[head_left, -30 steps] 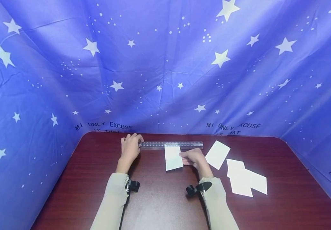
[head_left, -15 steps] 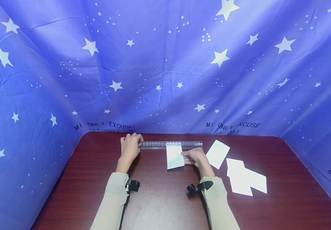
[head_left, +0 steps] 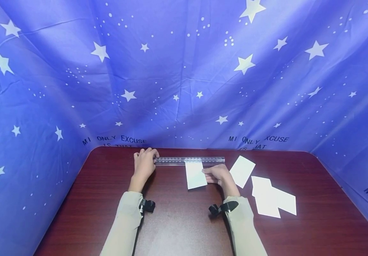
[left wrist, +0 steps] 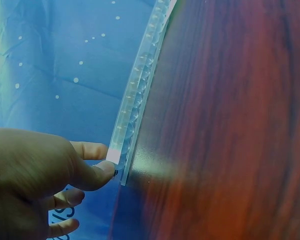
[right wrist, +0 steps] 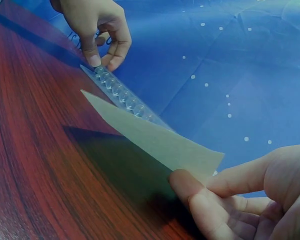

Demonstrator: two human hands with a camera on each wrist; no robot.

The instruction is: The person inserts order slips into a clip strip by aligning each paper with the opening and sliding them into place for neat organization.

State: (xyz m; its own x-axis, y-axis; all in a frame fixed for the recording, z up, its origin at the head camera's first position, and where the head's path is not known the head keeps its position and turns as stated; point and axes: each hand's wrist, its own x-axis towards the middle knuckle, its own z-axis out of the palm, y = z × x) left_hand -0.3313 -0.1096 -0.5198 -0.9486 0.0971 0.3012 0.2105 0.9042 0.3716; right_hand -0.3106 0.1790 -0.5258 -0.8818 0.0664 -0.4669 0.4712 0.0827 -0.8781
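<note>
A long clear plastic strip (head_left: 171, 161) with a row of round bumps stands near the table's far edge. My left hand (head_left: 145, 165) pinches its left end between thumb and forefinger, which the left wrist view shows close up at the strip (left wrist: 132, 95). On the other side, my right hand (head_left: 219, 175) holds a white card (head_left: 196, 177) by its right edge, thumb on top and fingers beneath. The far edge of the card overlaps the strip in the head view. From the right wrist, the card (right wrist: 160, 145) looks tilted above the table, its shadow falling on the wood.
One loose white card (head_left: 242, 172) lies just right of my right hand. Farther right, several overlapping white cards (head_left: 268, 202) lie on the dark red wooden table (head_left: 177, 220). Behind the table hangs a blue star-printed cloth (head_left: 184, 71).
My right hand and the white card have shifted slightly to the right along the strip. The left hand keeps its pinch on the strip's end.
</note>
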